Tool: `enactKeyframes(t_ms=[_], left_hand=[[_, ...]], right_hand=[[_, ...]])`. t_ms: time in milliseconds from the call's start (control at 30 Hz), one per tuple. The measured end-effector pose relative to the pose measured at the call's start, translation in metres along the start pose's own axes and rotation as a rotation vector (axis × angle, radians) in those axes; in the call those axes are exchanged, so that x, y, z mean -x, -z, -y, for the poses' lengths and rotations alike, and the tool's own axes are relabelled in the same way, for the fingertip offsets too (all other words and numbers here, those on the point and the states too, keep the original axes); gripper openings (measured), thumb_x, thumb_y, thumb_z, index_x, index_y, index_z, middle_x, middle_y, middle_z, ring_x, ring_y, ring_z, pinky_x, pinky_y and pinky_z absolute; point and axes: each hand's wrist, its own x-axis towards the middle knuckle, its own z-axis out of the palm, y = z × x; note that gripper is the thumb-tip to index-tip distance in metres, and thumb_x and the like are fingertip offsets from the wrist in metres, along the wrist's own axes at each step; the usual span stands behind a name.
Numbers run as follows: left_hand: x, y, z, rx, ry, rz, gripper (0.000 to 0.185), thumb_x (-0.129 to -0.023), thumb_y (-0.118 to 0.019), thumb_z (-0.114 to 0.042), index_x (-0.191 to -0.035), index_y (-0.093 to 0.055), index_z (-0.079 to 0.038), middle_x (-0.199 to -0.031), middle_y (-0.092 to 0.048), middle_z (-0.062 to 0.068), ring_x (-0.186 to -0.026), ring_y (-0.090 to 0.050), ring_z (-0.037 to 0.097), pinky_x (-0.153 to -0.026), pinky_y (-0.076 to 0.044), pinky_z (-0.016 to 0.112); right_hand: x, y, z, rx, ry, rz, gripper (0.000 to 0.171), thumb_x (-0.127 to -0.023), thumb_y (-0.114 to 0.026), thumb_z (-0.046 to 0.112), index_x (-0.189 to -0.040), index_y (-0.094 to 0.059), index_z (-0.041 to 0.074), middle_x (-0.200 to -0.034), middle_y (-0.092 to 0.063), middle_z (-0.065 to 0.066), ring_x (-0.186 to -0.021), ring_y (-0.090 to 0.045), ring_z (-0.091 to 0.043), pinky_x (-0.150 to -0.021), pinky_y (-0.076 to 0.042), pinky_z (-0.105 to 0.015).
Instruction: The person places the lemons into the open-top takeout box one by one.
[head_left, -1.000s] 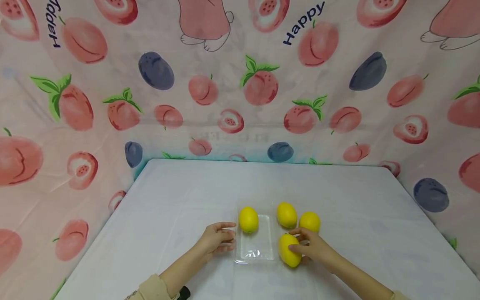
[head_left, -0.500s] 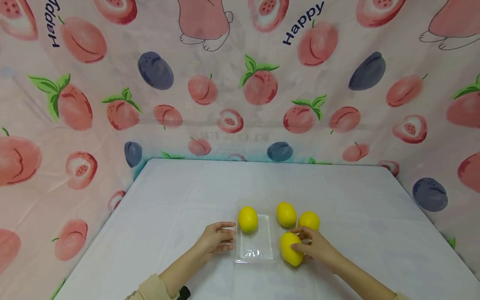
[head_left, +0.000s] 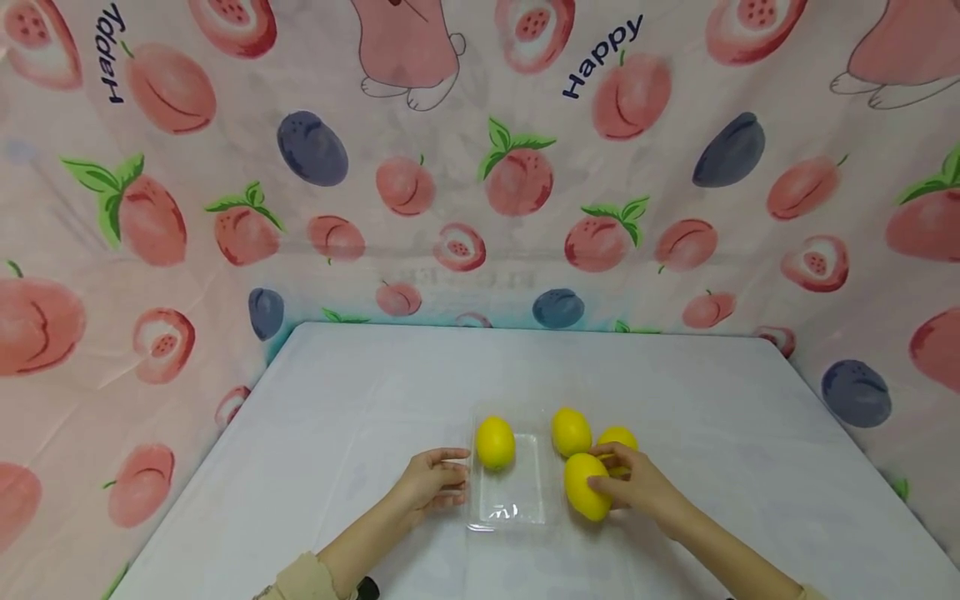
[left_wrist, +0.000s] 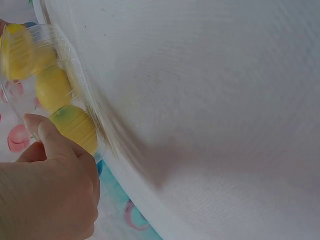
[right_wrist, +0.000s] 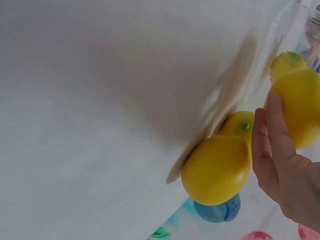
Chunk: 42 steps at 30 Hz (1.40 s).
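Note:
A clear plastic box (head_left: pixel 512 500) sits on the table with one yellow lemon (head_left: pixel 496 443) inside at its far left. My left hand (head_left: pixel 431 481) is at the box's left side, and in the left wrist view the thumb and fingers of that hand (left_wrist: pixel 57 185) pinch its rim. Right of the box, my right hand (head_left: pixel 637 483) grips another lemon (head_left: pixel 585 492) between thumb and fingers. This lemon (right_wrist: pixel 300 107) appears raised off the table in the right wrist view. Two more lemons lie behind it: one lemon (head_left: pixel 572 432) beside the box, the other lemon (head_left: pixel 618 437) partly hidden by my right hand.
A white cloth covers the table (head_left: pixel 360 392). Behind and at the sides hangs a fruit-printed curtain (head_left: pixel 465 208). A small dark object (head_left: pixel 367 587) shows by the left sleeve (head_left: pixel 307 577) at the bottom edge.
My right hand has shifted the gripped lemon slightly right and away from me, so it now overlaps the rear right lemon. The left hand and the box stay in place.

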Motion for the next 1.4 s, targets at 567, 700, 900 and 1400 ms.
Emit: enactKeyframes(t_ms=[567,700,900,1400], left_hand=[[0.0,0.003,0.004,-0.007,-0.003,0.013,0.04,-0.088,-0.058,0.001,-0.127,-0.05,0.006,-0.085,-0.061,0.002,-0.068,-0.059,0.009,-0.065,-0.058,0.023],[-0.001,0.002,0.004,-0.008,-0.006,0.019,0.039,-0.088,-0.058,0.001,-0.126,-0.051,0.006,-0.086,-0.062,0.002,-0.067,-0.06,0.009,-0.064,-0.058,0.022],[-0.001,0.003,0.003,-0.01,-0.008,0.014,0.04,-0.088,-0.058,0.001,-0.127,-0.05,0.006,-0.086,-0.063,0.002,-0.067,-0.059,0.009,-0.063,-0.058,0.023],[-0.001,0.0,0.001,-0.009,-0.004,0.005,0.038,-0.088,-0.058,0.001,-0.126,-0.051,0.006,-0.087,-0.064,0.003,-0.068,-0.06,0.009,-0.065,-0.058,0.023]], right_hand=[[-0.005,0.004,0.008,-0.007,0.033,0.002,0.05,-0.086,-0.066,0.017,-0.129,-0.048,0.002,-0.123,-0.05,-0.024,-0.098,-0.056,-0.024,-0.073,-0.059,-0.035],[-0.007,0.004,0.011,0.001,0.051,0.005,0.05,-0.087,-0.065,0.017,-0.131,-0.047,0.002,-0.125,-0.049,-0.025,-0.102,-0.056,-0.026,-0.074,-0.059,-0.035],[-0.009,0.003,0.016,0.0,0.05,0.001,0.049,-0.088,-0.063,0.016,-0.132,-0.046,0.001,-0.127,-0.047,-0.027,-0.104,-0.056,-0.028,-0.076,-0.059,-0.037],[-0.023,-0.003,0.03,0.076,0.064,-0.058,0.046,-0.086,-0.065,0.022,-0.128,-0.052,0.006,-0.123,-0.054,-0.021,-0.101,-0.055,-0.028,-0.086,-0.052,-0.037]])
